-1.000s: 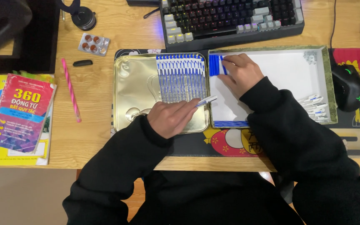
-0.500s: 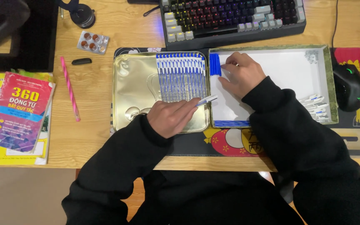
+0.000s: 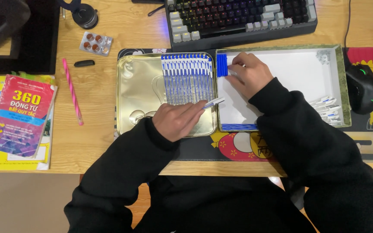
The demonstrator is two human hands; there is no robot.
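A slim white-and-blue pen (image 3: 213, 102), probably light, stiff and slippery, is pinched at its barrel by the left hand (image 3: 178, 120) over the gold tin (image 3: 140, 82); blue caps (image 3: 222, 64) are pressed by the right hand (image 3: 249, 74).

I count two trays: a gold tin tray (image 3: 139, 92) and a white-lined box (image 3: 339, 77). Also one keyboard (image 3: 238, 17), one mouse (image 3: 361, 88), one pink pencil (image 3: 72, 90).

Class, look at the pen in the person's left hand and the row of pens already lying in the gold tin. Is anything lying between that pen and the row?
Nothing visible does. The left hand holds a blue-and-white pen right at the lower right edge of the row of pens in the gold tin. The right hand is apart, over the white box.
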